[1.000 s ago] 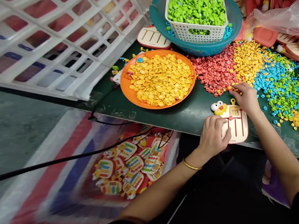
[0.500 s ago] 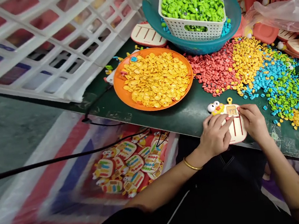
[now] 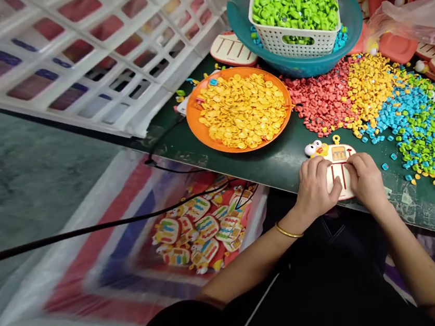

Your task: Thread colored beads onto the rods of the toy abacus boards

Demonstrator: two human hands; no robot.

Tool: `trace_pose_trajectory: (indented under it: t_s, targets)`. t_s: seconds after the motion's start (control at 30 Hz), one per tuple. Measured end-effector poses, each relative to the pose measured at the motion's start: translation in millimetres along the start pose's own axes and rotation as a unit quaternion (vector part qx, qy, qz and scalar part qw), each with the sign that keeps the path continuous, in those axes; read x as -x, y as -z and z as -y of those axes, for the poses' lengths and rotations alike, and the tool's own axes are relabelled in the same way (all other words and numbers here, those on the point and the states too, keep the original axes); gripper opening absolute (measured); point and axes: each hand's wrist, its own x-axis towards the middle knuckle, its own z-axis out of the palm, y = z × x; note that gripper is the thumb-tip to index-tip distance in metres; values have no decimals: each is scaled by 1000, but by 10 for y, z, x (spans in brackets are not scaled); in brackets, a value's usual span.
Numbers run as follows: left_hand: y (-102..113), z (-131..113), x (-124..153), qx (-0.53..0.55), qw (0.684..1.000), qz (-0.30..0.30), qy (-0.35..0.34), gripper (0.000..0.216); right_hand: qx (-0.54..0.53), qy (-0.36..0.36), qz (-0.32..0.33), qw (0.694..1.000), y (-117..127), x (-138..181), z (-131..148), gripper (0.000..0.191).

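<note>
A cream toy board (image 3: 337, 171) with long red-lined slots, a duck's head with bulging white eyes and a yellow loop on top lies at the table's near edge. My left hand (image 3: 315, 188) is closed round its left side, thumb over the lower face. At the right side, my right hand (image 3: 366, 180) grips the edge with curled fingers; whether a small piece is under the fingertips is hidden. Beyond the board spread heaps of small red pieces (image 3: 320, 101), yellow pieces (image 3: 367, 80) and mixed blue and green pieces (image 3: 413, 125).
An orange plate (image 3: 193, 116) of yellow discs (image 3: 245, 108) stands left of the board. Behind it, a teal basin (image 3: 240, 14) bears a white basket (image 3: 278, 41) of green pieces. A white crate (image 3: 134, 120) leans at left. Below lie several filled toy boards (image 3: 207, 229); a black cable (image 3: 103, 228) crosses there.
My left hand's outstretched index finger has drawn back to the board's left side. My right hand has moved down from the upper right corner to the right edge. The view has shifted left.
</note>
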Motion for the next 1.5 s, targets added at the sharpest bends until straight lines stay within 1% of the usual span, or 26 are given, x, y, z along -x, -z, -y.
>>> trace_pose_trajectory:
  t_s: [0.07,0.1,0.2,0.27,0.3,0.37,0.43,0.53,0.63,0.73,0.8,0.87,0.9,0.97,1.03,1.07,1.13,1.17,1.2,1.27,1.33,1.43,1.5]
  targets:
    - [28,17,0,-4,1000,-1,3,42,6,-30,7,1000,-20,-11,24,13]
    - [45,29,4,-6,1000,-9,7,41,5,-40,12,999,-15,-10,30,13]
    - [88,72,20,-6,998,-54,29,24,2,-53,31,998,43,5,31,15]
    - [103,91,27,2,997,-78,23,15,-3,-51,48,997,97,9,25,18]
    - [108,96,28,7,997,-80,11,14,-5,-49,58,997,120,7,22,18]
    - [116,95,34,14,998,-66,-15,21,-3,-47,70,996,146,-2,24,18]
    - [119,80,52,19,999,-44,-24,24,4,-54,62,997,140,-12,34,18]
    - [111,36,107,24,999,-30,-12,12,11,-80,30,996,96,-15,59,16]
    - [82,-16,157,30,999,-23,7,23,-9,-93,1,996,53,7,98,13]
    - [50,-26,167,41,999,-7,18,32,-63,-60,-3,996,9,28,162,13]
    - [37,-2,159,51,999,5,9,34,-98,-18,17,995,-21,-5,198,17]
    - [37,30,151,65,998,12,3,37,-134,9,56,989,-42,-116,193,20]
    - [43,42,147,71,997,12,4,39,-145,8,62,987,-49,-207,168,21]
    - [63,55,137,76,997,16,11,47,-136,-16,27,990,-70,-445,88,20]
    - [90,57,118,72,997,28,3,56,-84,-24,-9,996,-122,-715,0,18]
    - [102,56,107,69,997,35,-9,59,-49,-14,-1,999,-164,-840,-33,17]
    - [118,59,84,71,996,44,-36,57,18,13,55,998,-264,-1032,-67,15]
    - [120,62,75,76,995,42,-45,54,45,19,76,996,-305,-1090,-70,16]
    - [118,65,70,81,995,37,-49,51,67,21,80,994,-330,-1119,-67,18]
    - [104,73,69,85,995,25,-41,46,88,21,51,995,-301,-1090,-60,20]
    - [86,78,76,83,996,18,-26,44,88,27,3,996,-163,-949,-68,23]
    - [69,83,85,82,996,18,-18,51,59,19,-52,997,130,-599,-116,24]
    - [71,88,84,81,996,20,-19,57,43,4,-54,998,267,-360,-157,25]
